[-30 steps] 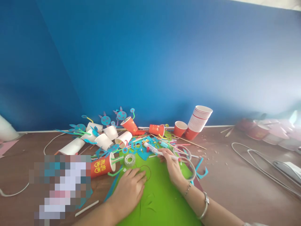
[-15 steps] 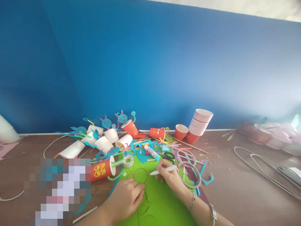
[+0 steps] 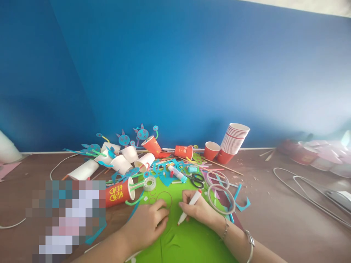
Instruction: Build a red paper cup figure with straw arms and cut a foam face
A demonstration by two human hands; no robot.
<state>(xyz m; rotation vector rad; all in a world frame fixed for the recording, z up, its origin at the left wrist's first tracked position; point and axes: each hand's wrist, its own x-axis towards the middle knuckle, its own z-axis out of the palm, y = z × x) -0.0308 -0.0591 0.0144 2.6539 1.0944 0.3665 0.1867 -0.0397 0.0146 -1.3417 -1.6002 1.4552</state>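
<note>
A sheet of green paper [image 3: 197, 241] lies under both hands, with red circles drawn on its upper left part. My right hand [image 3: 196, 208] grips a white marker [image 3: 193, 202] with a red end; its tip points down at the paper, right of my left hand. Resting on the sheet, my left hand [image 3: 149, 221] holds nothing, its fingers loosely bent and partly covering the large circle [image 3: 170, 197]. Beyond the hands are a glue stick [image 3: 177, 174], black-handled scissors [image 3: 197, 180] and a roll of clear tape [image 3: 149, 183].
A red cup [image 3: 116, 194] lies left of the sheet. Behind it are several white cups [image 3: 83, 170] and blue paper animal faces [image 3: 142, 134]. A cup stack [image 3: 233, 143] leans at the back right. Tape rings [image 3: 221, 199] lie beside my right wrist; a cable [image 3: 307, 193] runs farther right.
My right hand has turned the marker from nearly level to slanting down, bringing its tip nearer me on the paper. My left hand has shifted slightly up and left, over the large circle's edge.
</note>
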